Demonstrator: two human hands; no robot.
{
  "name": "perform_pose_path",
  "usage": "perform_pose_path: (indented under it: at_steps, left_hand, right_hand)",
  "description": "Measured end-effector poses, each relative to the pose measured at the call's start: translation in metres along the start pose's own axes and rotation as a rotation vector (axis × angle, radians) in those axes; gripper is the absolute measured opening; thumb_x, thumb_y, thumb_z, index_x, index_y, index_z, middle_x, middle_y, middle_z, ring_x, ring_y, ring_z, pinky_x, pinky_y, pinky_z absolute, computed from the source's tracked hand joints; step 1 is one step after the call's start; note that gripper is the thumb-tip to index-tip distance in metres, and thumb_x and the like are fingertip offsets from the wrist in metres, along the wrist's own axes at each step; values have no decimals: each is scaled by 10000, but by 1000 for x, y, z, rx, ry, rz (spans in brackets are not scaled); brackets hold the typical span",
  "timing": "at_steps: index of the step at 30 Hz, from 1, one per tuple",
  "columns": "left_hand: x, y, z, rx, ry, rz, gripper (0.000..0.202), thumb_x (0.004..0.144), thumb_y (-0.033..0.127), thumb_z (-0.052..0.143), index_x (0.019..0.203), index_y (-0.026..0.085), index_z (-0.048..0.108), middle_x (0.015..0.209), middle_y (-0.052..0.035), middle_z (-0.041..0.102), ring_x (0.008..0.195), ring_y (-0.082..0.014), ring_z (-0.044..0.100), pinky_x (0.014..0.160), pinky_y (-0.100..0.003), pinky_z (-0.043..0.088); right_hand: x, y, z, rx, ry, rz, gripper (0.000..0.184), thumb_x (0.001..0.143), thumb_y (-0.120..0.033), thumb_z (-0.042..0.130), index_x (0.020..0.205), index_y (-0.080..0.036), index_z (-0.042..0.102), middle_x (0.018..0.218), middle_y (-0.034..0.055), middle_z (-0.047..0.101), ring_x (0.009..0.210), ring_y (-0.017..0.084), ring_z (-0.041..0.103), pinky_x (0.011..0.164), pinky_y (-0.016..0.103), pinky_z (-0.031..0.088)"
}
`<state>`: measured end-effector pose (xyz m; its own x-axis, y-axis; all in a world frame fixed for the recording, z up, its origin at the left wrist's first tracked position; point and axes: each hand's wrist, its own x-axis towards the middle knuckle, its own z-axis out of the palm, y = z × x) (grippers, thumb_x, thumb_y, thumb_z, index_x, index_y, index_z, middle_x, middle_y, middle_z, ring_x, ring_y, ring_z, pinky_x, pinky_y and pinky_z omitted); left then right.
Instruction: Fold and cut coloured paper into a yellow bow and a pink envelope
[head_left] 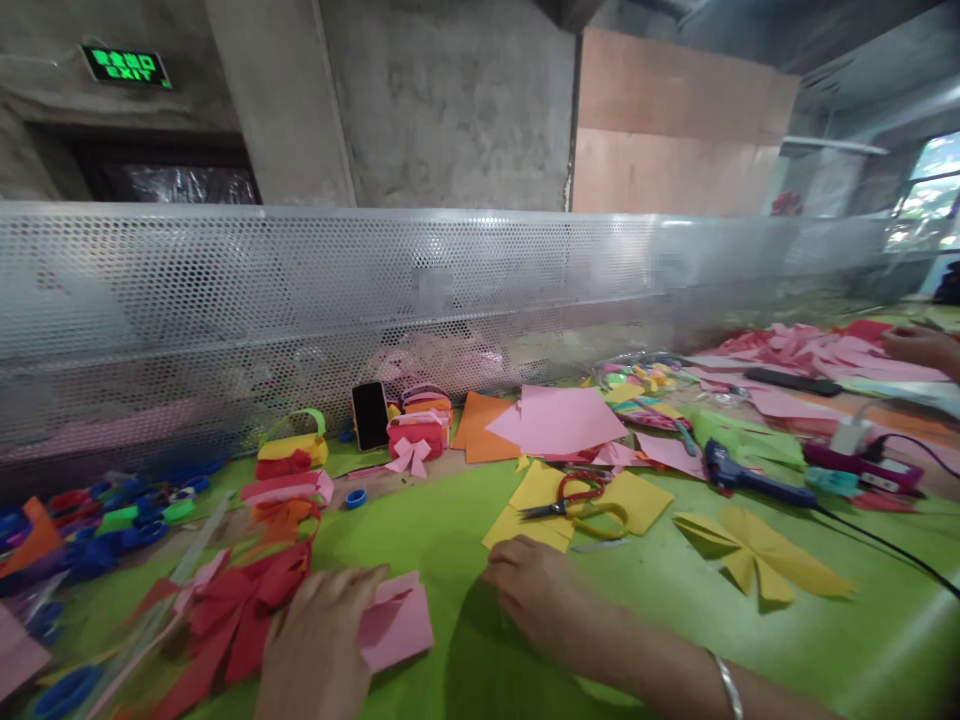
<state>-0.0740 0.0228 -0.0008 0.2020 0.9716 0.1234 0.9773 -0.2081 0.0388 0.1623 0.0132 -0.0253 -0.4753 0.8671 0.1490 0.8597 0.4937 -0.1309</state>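
My left hand (319,640) rests palm down on a folded pink paper (401,625) at the near edge of the green table (420,520), fingers lying flat on it. My right hand (536,590) lies just right of that paper, knuckles up and fingers curled under; whatever they hold is hidden. A silver bangle (727,685) circles the right wrist. A red paper bow (240,605) lies just left of my left hand. Red and yellow scissors (581,505) sit on yellow paper (574,500) beyond my right hand.
A perforated metal screen (375,290) runs along the table's far side. Paper gift boxes (416,435), a phone (370,415), pink sheets (559,420), a yellow folded bow (757,555), a blue glue gun (739,475) with cord and tape rolls (112,515) lie about. Another person's hand (922,345) is at far right.
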Motion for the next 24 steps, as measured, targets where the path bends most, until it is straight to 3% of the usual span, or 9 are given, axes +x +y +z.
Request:
perform_pose_path:
  at_steps: [4, 7, 11, 14, 18, 24]
  left_hand:
    - [-1, 0, 12, -60, 75, 38, 612, 680, -25, 344, 1159, 252, 603, 1231, -41, 590, 1200, -258, 467, 980, -471, 372]
    - [-2, 1, 19, -98, 118, 90, 598, 686, -8, 362, 1154, 276, 603, 1235, -17, 587, 1204, -241, 469, 1013, -470, 347]
    - [-2, 2, 19, -141, 98, 133, 516, 714, 44, 393, 1110, 272, 631, 1173, -18, 627, 1127, -222, 536, 991, -437, 386]
    - [-1, 2, 17, -180, 113, 141, 450, 742, 82, 401, 1065, 268, 653, 1117, -26, 655, 1056, -216, 579, 944, -421, 432]
    - [-1, 7, 13, -226, 131, 141, 391, 782, 121, 386, 1014, 244, 676, 1057, -41, 679, 990, -219, 605, 892, -418, 467]
    - [-9, 18, 4, -310, 144, 176, 399, 798, 123, 387, 1054, 242, 668, 1071, -47, 681, 1014, -226, 597, 922, -441, 447]
  right_hand:
    - [-15, 17, -14, -150, -72, 94, 266, 659, 42, 482, 783, -117, 657, 781, 106, 650, 733, 206, 609, 618, 275, 424]
    - [-15, 44, -18, -233, -75, 157, 274, 722, 43, 442, 800, -115, 652, 804, 117, 654, 760, 223, 620, 638, 292, 431]
    - [0, 86, -17, -313, -51, 193, 316, 762, 35, 448, 988, -111, 614, 983, 153, 625, 951, 259, 580, 747, 337, 434]
    - [9, 109, -15, -334, -86, 179, 232, 828, -28, 472, 1002, -112, 600, 929, 109, 628, 889, 219, 592, 731, 337, 451]
    - [8, 124, -15, -314, -113, 137, 125, 870, -134, 505, 951, -137, 601, 946, 42, 608, 847, 171, 583, 707, 323, 468]
    - [-3, 130, -18, -238, -34, 109, 241, 715, 2, 537, 859, -166, 633, 924, 67, 631, 833, 157, 587, 698, 229, 423]
